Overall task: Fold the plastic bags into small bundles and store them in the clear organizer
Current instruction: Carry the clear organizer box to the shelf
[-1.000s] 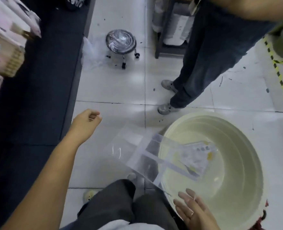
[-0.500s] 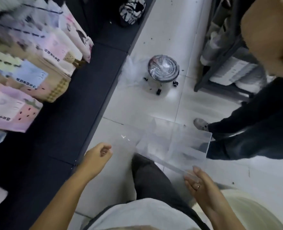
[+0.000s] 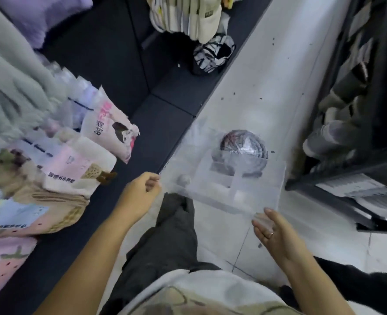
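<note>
White floor tiles run under me, with a dark mat to the left. Closest in on my feed, the left hand curls and pinches the left edge of the organizer. The right hand lies flat, fingers straight, against its near right corner. The organizer hangs between them over the floor: clear, blurred, with inner dividers showing. Through it I see a stool. Farther left, printed packs lie on the mat.
</note>
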